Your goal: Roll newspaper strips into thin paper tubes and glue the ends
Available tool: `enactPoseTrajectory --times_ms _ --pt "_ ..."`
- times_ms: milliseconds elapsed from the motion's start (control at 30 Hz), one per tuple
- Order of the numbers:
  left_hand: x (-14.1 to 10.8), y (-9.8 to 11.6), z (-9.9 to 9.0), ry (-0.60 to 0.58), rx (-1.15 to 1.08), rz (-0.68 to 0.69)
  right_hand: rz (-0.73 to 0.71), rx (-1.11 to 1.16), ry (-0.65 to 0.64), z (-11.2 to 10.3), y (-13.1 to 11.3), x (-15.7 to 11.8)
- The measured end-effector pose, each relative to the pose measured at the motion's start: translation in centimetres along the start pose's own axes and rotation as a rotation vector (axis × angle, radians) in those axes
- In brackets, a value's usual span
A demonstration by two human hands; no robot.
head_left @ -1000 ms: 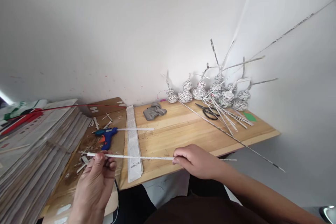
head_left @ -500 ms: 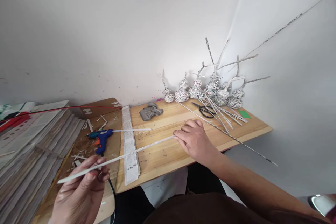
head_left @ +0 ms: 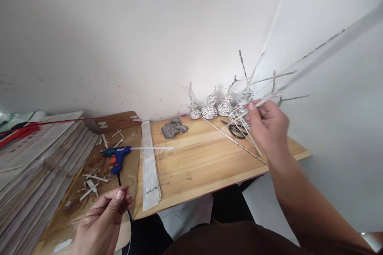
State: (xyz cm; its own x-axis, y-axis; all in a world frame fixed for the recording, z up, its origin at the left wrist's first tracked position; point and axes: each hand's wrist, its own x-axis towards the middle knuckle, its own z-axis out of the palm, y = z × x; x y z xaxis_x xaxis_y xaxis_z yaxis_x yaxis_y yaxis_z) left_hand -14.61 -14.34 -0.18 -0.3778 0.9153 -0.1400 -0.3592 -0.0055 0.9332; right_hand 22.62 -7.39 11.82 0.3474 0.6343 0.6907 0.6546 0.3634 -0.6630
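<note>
My right hand (head_left: 269, 127) is raised over the right side of the table, its fingers pinched on a thin rolled paper stick (head_left: 263, 101). Part of that stick is hidden by the fingers. Behind this hand lie a loose bunch of paper sticks (head_left: 251, 137) and black-handled scissors (head_left: 237, 131), both partly covered by it. My left hand (head_left: 103, 217) is at the lower left, thumb against curled fingers, with nothing visible in it. Near it, a blue glue gun (head_left: 118, 159) with a white glue stick rests on stained cardboard (head_left: 130, 181).
Gourd-shaped woven paper pieces (head_left: 209, 107) stand in a row along the wall, some with long sticks poking out. A grey cloth (head_left: 174, 128) and a stack of newspaper strips (head_left: 151, 171) lie on the wooden table (head_left: 191, 167). Tall paper piles (head_left: 44, 175) fill the left.
The paper stick has left my left hand and gone with my right hand, which has moved up and right toward the bunch. My left hand has stayed low at the left.
</note>
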Motion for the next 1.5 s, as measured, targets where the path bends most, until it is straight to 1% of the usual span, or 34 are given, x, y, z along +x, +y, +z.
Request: enactPoseTrajectory --times_ms 33,67,200,300,400,567,633,700,767,800,833,900,933,967,1000,1067,1167,1233,1300,1367,1467,1500 --pt "0.0 -0.2 0.0 -0.004 -0.008 -0.003 0.019 0.069 0.023 -0.3 0.0 0.1" --pt "0.0 -0.3 -0.1 -0.009 -0.013 -0.008 0.041 0.133 0.02 -0.5 0.0 0.1" --pt "0.1 -0.7 0.0 -0.032 -0.02 -0.038 0.137 0.27 -0.106 0.3 0.8 -0.7" --pt "0.2 -0.7 -0.1 -0.032 -0.014 -0.044 0.179 0.362 -0.161 1.1 1.5 -1.4" --pt "0.2 -0.7 -0.3 -0.024 -0.006 -0.041 0.225 0.488 -0.212 1.4 2.0 -1.6" --pt "-0.1 -0.7 -0.4 -0.036 0.002 -0.039 0.314 0.624 -0.237 1.5 1.9 -1.7" --pt "-0.1 -0.9 -0.4 -0.044 -0.004 -0.04 0.321 0.64 -0.231 1.3 1.6 -1.7" --pt "0.0 -1.0 -0.4 -0.045 -0.007 -0.053 0.285 0.569 -0.216 0.8 1.1 -1.4" --pt "0.1 -1.1 -0.4 -0.04 -0.007 -0.065 0.226 0.373 -0.254 0.0 0.7 -1.0" --pt "0.1 -1.1 -0.4 -0.039 -0.003 -0.069 0.198 0.23 -0.318 -0.5 0.6 -0.7" --pt "0.0 -1.1 -0.4 -0.037 0.001 -0.071 0.175 0.075 -0.415 -0.9 0.5 -0.5" --pt "-0.1 -0.9 -0.3 -0.033 0.017 -0.074 0.118 -0.214 -0.653 -1.7 0.6 0.0" --pt "-0.1 -0.9 -0.3 -0.029 0.028 -0.078 0.095 -0.323 -0.76 -1.9 0.8 0.1" --pt "-0.2 -0.8 -0.3 -0.022 0.041 -0.084 0.077 -0.403 -0.841 -2.1 1.0 0.3" --pt "-0.2 -0.8 -0.4 -0.015 0.055 -0.094 0.069 -0.452 -0.892 -2.3 1.2 0.4" --pt "-0.2 -0.8 -0.5 0.001 0.076 -0.116 0.085 -0.459 -0.945 -2.5 1.7 0.8" --pt "0.0 -1.1 -0.7 0.009 0.082 -0.134 0.143 -0.331 -1.046 -3.1 2.0 1.8" --pt "0.1 -1.4 -0.8 0.009 0.079 -0.141 0.148 -0.317 -1.123 -3.4 2.2 2.4" --pt "0.2 -1.5 -0.8 0.009 0.079 -0.149 0.103 -0.396 -1.173 -3.3 2.7 2.7" --pt "0.2 -1.7 -0.8 0.005 0.077 -0.153 0.069 -0.503 -1.218 -2.7 3.8 2.4" --pt "0.2 -1.7 -0.9 0.003 0.078 -0.16 0.118 -0.717 -1.288 -1.1 6.4 0.8" --pt "0.1 -1.7 -0.9 0.002 0.081 -0.161 0.111 -0.777 -1.316 -0.5 7.3 0.2"
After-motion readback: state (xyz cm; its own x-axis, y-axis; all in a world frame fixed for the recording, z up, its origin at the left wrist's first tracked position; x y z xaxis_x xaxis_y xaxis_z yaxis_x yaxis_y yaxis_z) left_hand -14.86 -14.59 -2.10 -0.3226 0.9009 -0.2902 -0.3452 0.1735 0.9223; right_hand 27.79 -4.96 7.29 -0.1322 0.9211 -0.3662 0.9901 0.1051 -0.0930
